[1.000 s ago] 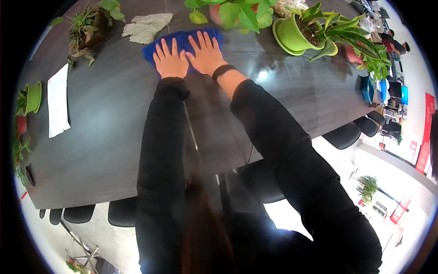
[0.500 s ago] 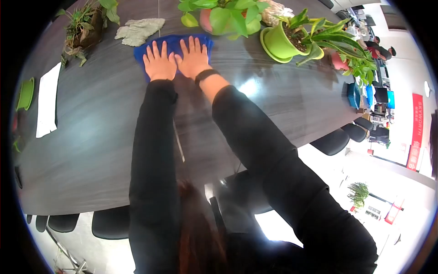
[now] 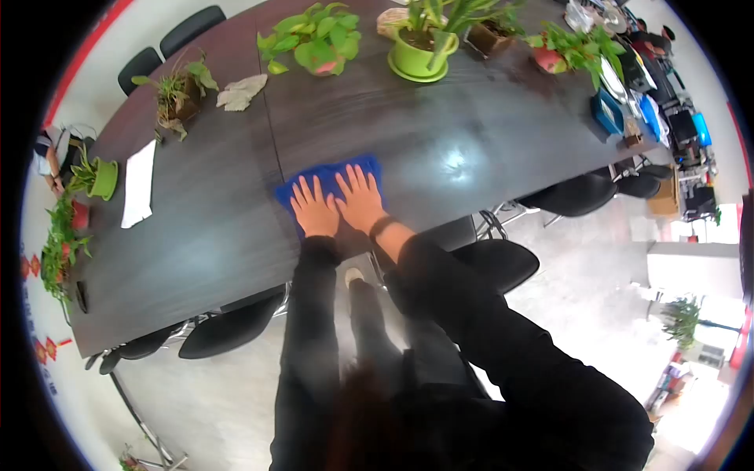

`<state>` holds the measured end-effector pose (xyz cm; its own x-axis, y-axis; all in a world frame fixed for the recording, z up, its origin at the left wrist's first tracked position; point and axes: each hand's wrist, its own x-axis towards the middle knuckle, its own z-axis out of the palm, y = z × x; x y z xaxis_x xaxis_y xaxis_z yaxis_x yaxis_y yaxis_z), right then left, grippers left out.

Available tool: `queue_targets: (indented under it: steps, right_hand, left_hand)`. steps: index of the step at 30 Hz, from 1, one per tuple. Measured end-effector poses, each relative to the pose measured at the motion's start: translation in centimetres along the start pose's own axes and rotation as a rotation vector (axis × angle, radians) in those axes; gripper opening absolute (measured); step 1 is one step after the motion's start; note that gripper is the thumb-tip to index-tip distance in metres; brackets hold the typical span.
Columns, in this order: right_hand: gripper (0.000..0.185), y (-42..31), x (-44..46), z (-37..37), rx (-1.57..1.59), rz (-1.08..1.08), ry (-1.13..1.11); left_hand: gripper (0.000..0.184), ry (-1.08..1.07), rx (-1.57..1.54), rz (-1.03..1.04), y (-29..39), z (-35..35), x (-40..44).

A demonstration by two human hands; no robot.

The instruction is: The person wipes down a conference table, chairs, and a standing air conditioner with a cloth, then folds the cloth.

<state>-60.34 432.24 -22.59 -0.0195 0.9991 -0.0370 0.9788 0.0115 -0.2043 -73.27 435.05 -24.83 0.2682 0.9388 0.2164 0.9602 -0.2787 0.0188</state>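
Note:
A blue cloth [image 3: 330, 174] lies spread on the dark wooden table [image 3: 212, 212], close to its front edge. My left hand [image 3: 316, 213] rests flat on the cloth with its fingers stretched out. Beside it my right hand [image 3: 361, 200], with a dark band at the wrist, also presses flat on the cloth, fingers apart. The thumbs of both hands nearly touch. Much of the cloth is hidden under the palms.
A crumpled grey cloth [image 3: 241, 93] and a white sheet [image 3: 139, 185] lie on the left part of the table. Farther back stand a leafy plant [image 3: 318, 39] and a green pot [image 3: 420, 59]. Black chairs [image 3: 232, 323] line the front edge. A blue bin [image 3: 606, 111] sits at right.
Both hands have drawn the blue cloth across the table toward me, from near the plants to near the front edge. My view has also shifted, showing more of the room.

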Motion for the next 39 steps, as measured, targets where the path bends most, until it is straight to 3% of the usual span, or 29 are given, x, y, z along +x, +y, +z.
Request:
queue_targets:
  steps: [6,13,20,25,27,31,39]
  right_hand:
    - [0.066,2.8,-11.3,-1.8,-0.014,0.034,-0.092]
    - [0.067,4.1,-11.4,-1.9,0.013,0.006,-0.092]
    - [0.063,6.8,0.4,-1.0,0.056,0.012,0.152]
    - [0.064,8.4,11.4,-1.1,-0.056,0.045,0.099]
    - [0.063,9.0,15.4,-1.4,-0.053,0.050,0.047]
    - [0.062,10.1,22.0,-1.9,-0.088,0.046,0.001]
    - [0.062,11.5,29.0,-2.0,-0.153,0.105,-0.070]
  left_hand:
    - [0.065,-0.103,0.011,0.033,6.1,-2.5,-9.1]
    - [0.068,-0.185,0.025,0.057,6.4,-2.4,-8.1]
    - [0.065,-0.034,0.000,0.081,5.7,1.8,4.0]
    - [0.063,-0.037,-0.002,0.036,4.4,5.3,14.5]
    - [0.064,0.001,-0.043,-0.071,4.6,6.8,17.9]
    - [0.065,-0.198,0.090,-0.147,4.6,7.9,24.6]
    - [0.066,-0.256,0.253,-0.112,4.3,9.8,31.6]
